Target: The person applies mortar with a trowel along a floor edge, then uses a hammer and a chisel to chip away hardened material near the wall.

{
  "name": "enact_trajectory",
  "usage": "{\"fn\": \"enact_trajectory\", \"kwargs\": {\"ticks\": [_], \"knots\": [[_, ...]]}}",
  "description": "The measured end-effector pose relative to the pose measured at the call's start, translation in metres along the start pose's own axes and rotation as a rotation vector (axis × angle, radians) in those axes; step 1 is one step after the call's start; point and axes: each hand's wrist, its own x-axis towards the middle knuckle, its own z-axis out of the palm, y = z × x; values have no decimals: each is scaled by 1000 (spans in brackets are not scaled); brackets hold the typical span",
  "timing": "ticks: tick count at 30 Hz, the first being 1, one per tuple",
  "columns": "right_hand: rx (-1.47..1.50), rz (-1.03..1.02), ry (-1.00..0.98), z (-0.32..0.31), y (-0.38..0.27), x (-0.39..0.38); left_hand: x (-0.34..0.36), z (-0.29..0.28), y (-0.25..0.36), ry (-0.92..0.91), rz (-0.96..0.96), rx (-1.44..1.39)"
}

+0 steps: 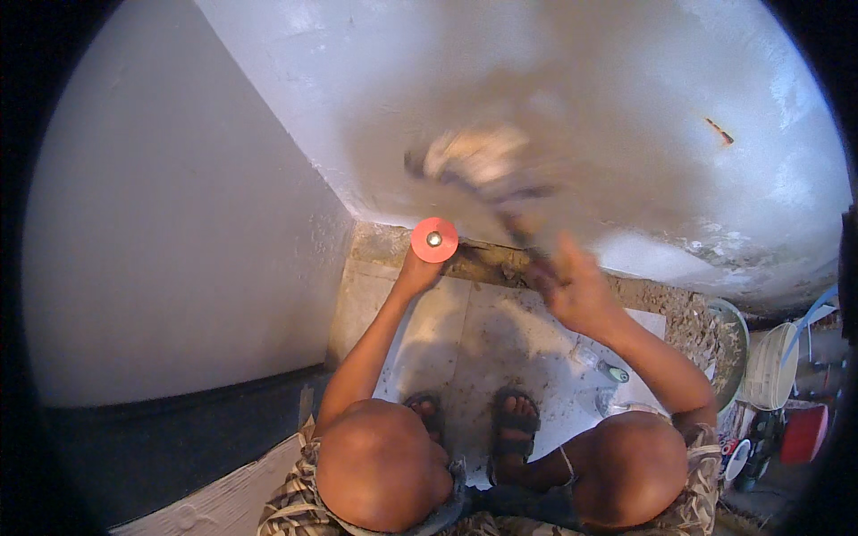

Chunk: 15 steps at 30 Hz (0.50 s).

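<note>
I am squatting in a corner, facing a grey plastered wall (pixel 572 107). My left hand (pixel 416 273) holds up a small round orange container (pixel 434 239), its top facing me, near the foot of the wall. My right hand (pixel 572 284) is closed on the handle of a brush (pixel 478 161). The brush head is blurred and lies against a damp, darker patch of the wall. My knees and sandalled feet show below, on a pale tiled floor (pixel 474 330).
A smooth white wall (pixel 179 223) stands to my left. Rubble lies along the wall base (pixel 679 313). A small bottle (pixel 601 362) lies on the floor by my right leg. White buckets (pixel 769 366) and a red container (pixel 804 433) stand at the right.
</note>
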Motion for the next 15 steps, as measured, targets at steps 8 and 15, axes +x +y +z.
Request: {"fn": "enact_trajectory", "kwargs": {"ticks": [8, 15], "knots": [[235, 209, -322, 20, 5, -6, 2, -3, 5, -34, -18, -123], [827, 20, 236, -53, -72, 44, -1, -11, -25, -8, -77, -31]]}}
